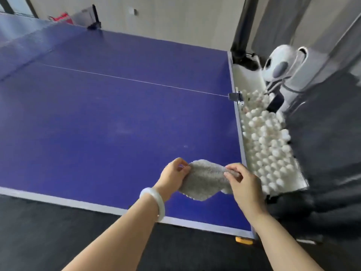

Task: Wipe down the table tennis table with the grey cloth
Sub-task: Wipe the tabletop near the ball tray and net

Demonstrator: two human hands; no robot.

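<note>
Across most of my view stretches the blue table tennis table [117, 114], its thin white centre line [136, 80] running from the right end toward the net [86, 15] far off at the upper left. Along that right end sits a white catch tray [247, 75] heaped with white balls [267, 145], and behind it stands a white ball machine [283, 71]. Over the near right corner of the table I hold the grey cloth [205, 178], bunched and sagging between my two hands; it looks lifted off the surface, though I cannot tell for certain that its lower edge is clear of the top. My left hand [172, 177] pinches the cloth's left edge between thumb and curled fingers, and my right hand [246, 184] pinches the right edge the same way, as if I am spreading or folding it into a pad. A pale bangle [154, 202] sits on my left wrist. Smallest of all, a faint pale smudge [121, 130] and a tiny light speck [185, 146] show on the blue. By my reckoning the wiping has barely begun, if at all: no damp streaks show anywhere, the cloth is not pressed flat, and the whole top is left to do.
</note>
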